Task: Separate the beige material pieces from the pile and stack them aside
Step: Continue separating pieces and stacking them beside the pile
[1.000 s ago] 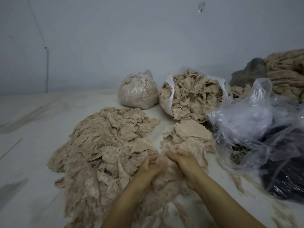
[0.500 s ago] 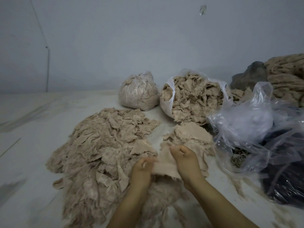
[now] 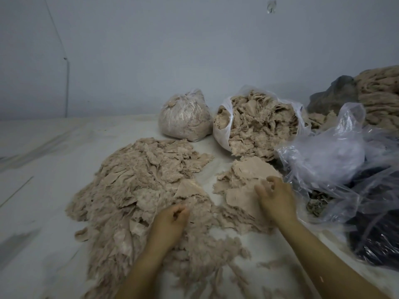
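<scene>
Both hands rest loosely on beige pieces point(image 3: 241, 197).

Two bare forearms, hands point(image 3: 170, 221) ungloved, no sleeves visible.

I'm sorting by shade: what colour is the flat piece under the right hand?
Pale pinkish beige, plain, seen in the head view: flat piece under the right hand.
</scene>
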